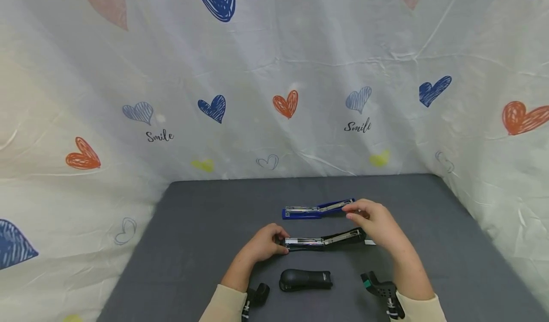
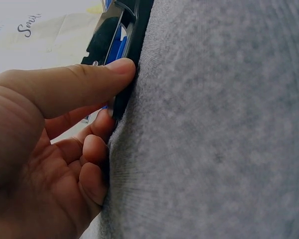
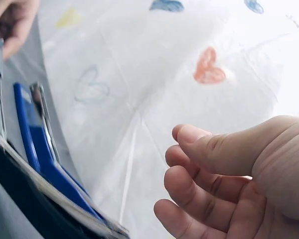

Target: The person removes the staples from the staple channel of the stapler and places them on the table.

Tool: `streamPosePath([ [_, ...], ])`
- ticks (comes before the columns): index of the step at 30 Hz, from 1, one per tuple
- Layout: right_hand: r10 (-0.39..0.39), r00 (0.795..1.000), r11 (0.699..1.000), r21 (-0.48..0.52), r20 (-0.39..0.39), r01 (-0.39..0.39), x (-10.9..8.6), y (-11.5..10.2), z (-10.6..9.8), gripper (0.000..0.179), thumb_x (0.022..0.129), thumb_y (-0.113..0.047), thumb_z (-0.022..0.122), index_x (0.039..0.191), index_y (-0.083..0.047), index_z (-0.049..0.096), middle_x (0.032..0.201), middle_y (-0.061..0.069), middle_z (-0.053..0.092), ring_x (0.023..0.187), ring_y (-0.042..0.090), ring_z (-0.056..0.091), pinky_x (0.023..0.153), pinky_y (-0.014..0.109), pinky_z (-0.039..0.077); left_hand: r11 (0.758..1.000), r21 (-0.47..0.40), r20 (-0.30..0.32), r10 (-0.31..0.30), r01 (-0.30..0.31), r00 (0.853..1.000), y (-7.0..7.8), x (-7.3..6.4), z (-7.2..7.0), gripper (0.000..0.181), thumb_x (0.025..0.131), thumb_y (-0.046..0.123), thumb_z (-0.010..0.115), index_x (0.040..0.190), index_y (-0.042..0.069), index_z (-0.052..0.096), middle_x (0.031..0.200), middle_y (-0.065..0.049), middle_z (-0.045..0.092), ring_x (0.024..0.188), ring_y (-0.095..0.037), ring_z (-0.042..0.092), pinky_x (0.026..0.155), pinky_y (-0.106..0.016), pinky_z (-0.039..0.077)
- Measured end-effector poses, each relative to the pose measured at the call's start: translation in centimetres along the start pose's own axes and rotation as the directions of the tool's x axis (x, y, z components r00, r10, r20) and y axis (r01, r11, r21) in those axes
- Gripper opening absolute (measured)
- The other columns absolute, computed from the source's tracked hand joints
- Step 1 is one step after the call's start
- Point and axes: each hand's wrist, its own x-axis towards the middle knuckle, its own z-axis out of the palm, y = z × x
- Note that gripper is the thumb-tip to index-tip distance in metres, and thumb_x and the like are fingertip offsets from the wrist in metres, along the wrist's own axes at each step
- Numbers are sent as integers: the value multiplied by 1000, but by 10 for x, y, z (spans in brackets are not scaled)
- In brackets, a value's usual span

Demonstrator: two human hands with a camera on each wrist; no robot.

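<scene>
A black stapler (image 1: 305,244) lies folded open on the table, its metal magazine facing up. My left hand (image 1: 262,244) pinches its left end between thumb and fingers, as the left wrist view also shows. Over the stapler's raised right arm hovers my right hand (image 1: 377,222). In the right wrist view its fingers (image 3: 179,181) are loosely bent, apart from the staplers, and hold nothing. Behind lies a blue stapler (image 1: 302,213), likewise folded open. Closer to me a second black stapler (image 1: 305,280) rests closed on its side.
Grey cloth covers the table (image 1: 206,226). A white curtain (image 1: 249,141) printed with hearts hangs along the back and sides. Something small and white (image 1: 370,242) shows by the open black stapler's right end. Wrist cameras (image 1: 258,295) sit on both forearms.
</scene>
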Motion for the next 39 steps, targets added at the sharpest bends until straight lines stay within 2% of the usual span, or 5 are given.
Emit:
streamPosePath([
  [6, -19, 998, 999, 52, 56, 16, 6, -11, 20, 20, 101, -10, 65, 119, -7, 74, 115, 6, 68, 97, 22, 67, 77, 32, 56, 1000, -1, -3, -3, 3, 1000, 0, 0, 1, 26, 80, 11, 88, 103, 14, 77, 92, 5, 54, 79, -14, 47, 71, -32, 42],
  [12, -60, 995, 998, 21, 81, 59, 10, -17, 48, 21, 100, -13, 68, 120, -12, 75, 118, 3, 67, 93, 14, 64, 78, 33, 54, 1000, -1, -3, -11, 11, 1000, -1, 1, 1, 26, 80, 12, 88, 103, 14, 77, 92, 5, 54, 79, -14, 48, 71, -32, 42],
  [22, -96, 980, 994, -31, 174, 103, 17, -20, 82, 25, 98, -14, 71, 122, -9, 74, 90, -9, 60, 67, 7, 52, 61, 28, 47, 1000, -11, 4, -21, 21, 1000, 1, 2, 0, 27, 80, 11, 88, 104, 14, 77, 93, 4, 56, 79, -14, 50, 70, -33, 43],
  [32, -93, 954, 989, -86, 285, 122, 20, -20, 105, 25, 97, -14, 71, 120, -5, 75, 92, -7, 63, 74, 9, 53, 67, 31, 47, 1000, -6, 9, -24, 24, 1000, 1, 3, -1, 26, 80, 11, 88, 104, 14, 76, 93, 3, 55, 79, -15, 50, 70, -33, 43],
  [39, -47, 961, 982, -165, 271, 94, 17, -21, 117, 18, 94, -11, 74, 109, -3, 79, 95, 3, 71, 85, 17, 66, 75, 41, 54, 1000, -9, 9, -27, 27, 1000, 0, 3, -1, 26, 80, 11, 88, 103, 15, 76, 92, 4, 55, 78, -15, 49, 69, -33, 43],
])
